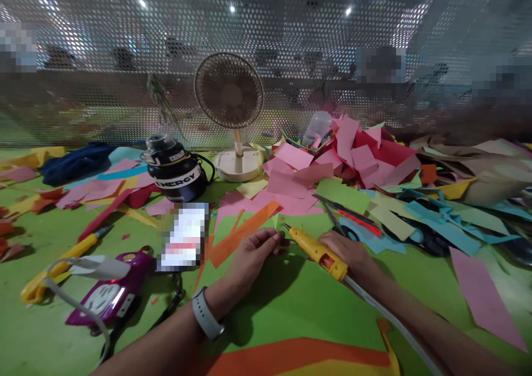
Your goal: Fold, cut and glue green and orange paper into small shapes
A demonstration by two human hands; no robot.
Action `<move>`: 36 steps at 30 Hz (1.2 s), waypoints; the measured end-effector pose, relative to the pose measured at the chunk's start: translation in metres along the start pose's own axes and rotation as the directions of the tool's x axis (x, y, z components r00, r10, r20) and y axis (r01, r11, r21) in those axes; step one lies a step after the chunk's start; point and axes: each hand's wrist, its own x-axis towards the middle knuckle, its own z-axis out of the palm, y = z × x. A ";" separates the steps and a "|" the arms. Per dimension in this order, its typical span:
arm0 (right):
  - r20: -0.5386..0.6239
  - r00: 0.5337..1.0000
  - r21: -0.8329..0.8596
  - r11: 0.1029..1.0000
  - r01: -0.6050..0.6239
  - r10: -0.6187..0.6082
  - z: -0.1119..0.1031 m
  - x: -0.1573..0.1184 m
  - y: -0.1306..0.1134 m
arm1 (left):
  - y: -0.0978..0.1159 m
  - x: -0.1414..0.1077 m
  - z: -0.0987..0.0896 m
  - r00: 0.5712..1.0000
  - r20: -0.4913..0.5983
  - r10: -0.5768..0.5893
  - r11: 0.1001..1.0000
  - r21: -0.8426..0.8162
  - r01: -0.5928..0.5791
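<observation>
My right hand [349, 254] is wrapped round a yellow glue gun [313, 247], whose metal tip points left toward my left fingertips. My left hand [260, 248], with a pale watch on the wrist, is pinched closed just left of that tip. Its fingers meet at a small light green piece [275, 221], mostly hidden behind them. Beneath both hands lies green paper [316, 309]. Orange strips [243, 232] rest just beyond my left hand, and black-handled scissors [347, 231] lie behind my right hand.
Pink paper [295, 179] is heaped at the back, near a fan [229, 91] and a dark bottle [177, 171]. On the left are a phone [185, 237], a purple device [112, 290] and another yellow tool [62, 265]. Blue paper [440, 226] lies right. A perforated screen stands behind.
</observation>
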 end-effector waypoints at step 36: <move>-0.088 0.994 -0.032 0.997 -0.069 0.066 0.001 -0.001 -0.004 | 0.006 -0.002 0.001 0.998 -0.040 0.049 0.986 0.163 -0.042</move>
